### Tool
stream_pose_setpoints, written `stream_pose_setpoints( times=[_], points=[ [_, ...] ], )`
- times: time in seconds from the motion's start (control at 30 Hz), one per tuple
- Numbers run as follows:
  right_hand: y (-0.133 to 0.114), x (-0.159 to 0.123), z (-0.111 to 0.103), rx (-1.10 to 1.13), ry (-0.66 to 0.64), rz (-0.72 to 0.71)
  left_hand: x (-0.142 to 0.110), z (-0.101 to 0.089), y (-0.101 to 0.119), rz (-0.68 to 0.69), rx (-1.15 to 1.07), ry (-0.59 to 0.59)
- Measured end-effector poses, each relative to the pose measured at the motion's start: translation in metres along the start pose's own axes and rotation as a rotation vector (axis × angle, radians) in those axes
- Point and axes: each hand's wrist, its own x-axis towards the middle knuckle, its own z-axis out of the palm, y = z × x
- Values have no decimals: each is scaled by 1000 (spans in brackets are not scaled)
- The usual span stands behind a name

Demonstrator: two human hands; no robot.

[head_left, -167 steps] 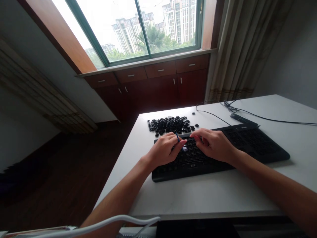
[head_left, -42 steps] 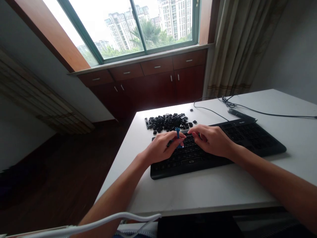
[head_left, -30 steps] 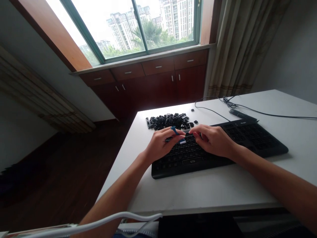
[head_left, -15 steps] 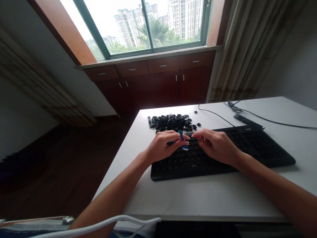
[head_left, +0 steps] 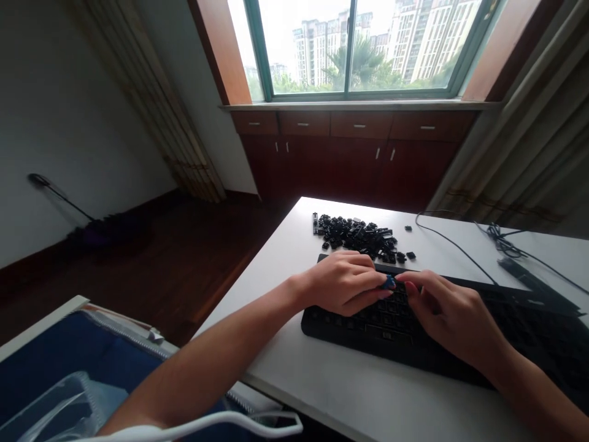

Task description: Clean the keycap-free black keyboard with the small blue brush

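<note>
A black keyboard (head_left: pixel 340 331) lies on the white table, its left part showing bare key sockets without caps. Over its upper left part, my left hand (head_left: pixel 347 282) is closed, pinching a small blue tool (head_left: pixel 389 282) between thumb and fingertips; most of the tool is hidden by the fingers. Just to the right, my right hand (head_left: pixel 453 310) is curled with index finger and thumb close together, the fingertips by the blue tool. Whatever lies between those fingertips is too small to make out. Behind the keyboard is a pile of black keycaps (head_left: pixel 356 236).
Single loose keycaps (head_left: pixel 411 255) lie right of the pile. A black cable (head_left: pixel 460 250) runs from the keyboard to a tangled bundle (head_left: pixel 499 242). At lower left stands a blue-lined container (head_left: pixel 41 337) with clear plastic inside, and a white cord (head_left: pixel 221 420) crosses the foreground.
The view has swung left, so the table and hands sit further right. The blue tool has tipped from upright to lying nearly flat in my left fingers. Both hands stay close together over the keyboard.
</note>
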Motion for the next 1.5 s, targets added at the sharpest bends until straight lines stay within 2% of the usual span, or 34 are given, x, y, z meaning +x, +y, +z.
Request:
stream_pose_setpoints(
  times=[0.13, 0.5, 0.7, 0.93, 1.23, 1.5],
  points=[
    [1, 0, -1, -16, 8, -19, -2, 2, 0, 11, -10, 32],
    [4, -1, -2, -81, 14, -55, -3, -3, -5, -178, -323, 100],
    [6, -1, -4, -126, 26, -49, -5, 0, -9, -108, -214, 78],
    [3, 1, -4, -143, 36, -40, -3, -4, -11, -52, -153, 94],
    [3, 1, -5, -116, 31, -32, -3, 0, -10, -244, -308, 122],
    [4, 1, -2, -61, 61, 50, -3, -2, -3, -275, -395, 64]
  ],
)
